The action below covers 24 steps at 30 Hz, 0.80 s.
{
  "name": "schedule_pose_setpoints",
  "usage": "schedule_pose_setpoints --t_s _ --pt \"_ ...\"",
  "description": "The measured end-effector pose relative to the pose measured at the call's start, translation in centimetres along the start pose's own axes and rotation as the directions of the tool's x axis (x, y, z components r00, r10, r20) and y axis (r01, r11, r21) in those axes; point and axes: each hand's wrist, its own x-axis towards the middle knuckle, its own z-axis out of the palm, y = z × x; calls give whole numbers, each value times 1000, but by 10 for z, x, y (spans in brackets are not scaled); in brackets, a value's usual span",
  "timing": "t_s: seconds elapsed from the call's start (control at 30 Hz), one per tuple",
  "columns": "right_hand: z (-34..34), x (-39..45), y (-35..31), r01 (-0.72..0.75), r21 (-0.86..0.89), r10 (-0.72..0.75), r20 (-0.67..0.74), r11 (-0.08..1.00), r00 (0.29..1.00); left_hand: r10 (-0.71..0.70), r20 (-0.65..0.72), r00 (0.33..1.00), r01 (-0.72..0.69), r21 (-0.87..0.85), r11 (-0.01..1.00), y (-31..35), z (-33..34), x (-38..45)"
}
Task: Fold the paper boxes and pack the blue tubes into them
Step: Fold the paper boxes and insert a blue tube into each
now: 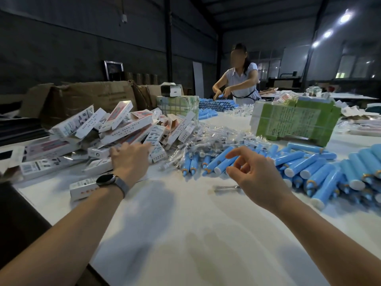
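Note:
A heap of white paper boxes (123,124) with pink and blue print lies on the left of the white table (185,223). My left hand (129,159), with a watch on the wrist, reaches into the near edge of that heap, fingers spread over the boxes and holding nothing. Blue tubes (309,168) with white caps lie in a loose pile on the right. My right hand (253,174) hovers just in front of the tubes, fingers loosely curled, empty.
Small clear-wrapped parts (218,139) lie between boxes and tubes. A green carton (294,120) stands behind the tubes. Brown cardboard cartons (82,98) stand at the back left. A person (239,79) works at more tubes at the far end. A metal piece (226,187) lies near my right hand.

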Motion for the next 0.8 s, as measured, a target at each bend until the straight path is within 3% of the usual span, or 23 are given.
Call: schedule_pose_setpoints --t_s 0.07,0.13,0.2,0.27,0.33,0.4,0.47,0.5,0.57,0.67,0.8 --pt "1 0 0 6 3 -6 0 1000 1000 48 -190 981 -80 -166 983 18 -11 0" --pt "0 1 0 6 26 -6 -32 1000 999 107 -409 906 -252 -319 914 40 -29 -1" --pt "-4 3 0 5 87 3 -93 996 996 162 -589 791 -459 -398 794 69 -53 -3" --pt "-10 5 -2 1 175 24 -136 985 990 133 -637 760 -569 -552 609 103 -74 -11" --pt "-16 6 -7 9 278 31 -139 960 990 64 -515 855 -504 -797 333 135 -88 -25" --pt "-21 5 -11 9 370 37 -117 929 992 55 -280 958 -275 -958 -80 163 -93 -39" --pt "-28 2 -10 -17 350 67 -133 937 989 130 -51 990 16 -883 -469 183 -93 -51" --pt "-33 0 -8 -31 312 84 -157 950 984 185 10 983 117 -810 -575 191 -91 -55" --pt "-42 -7 0 -55 244 105 -195 968 975 289 26 957 214 -735 -644 204 -82 -63" --pt "-53 -22 12 -112 74 127 -252 991 959 433 12 901 313 -710 -631 220 -73 -79" --pt "-61 -36 24 -159 -191 87 -335 969 938 519 -91 850 249 -799 -547 231 -62 -97"
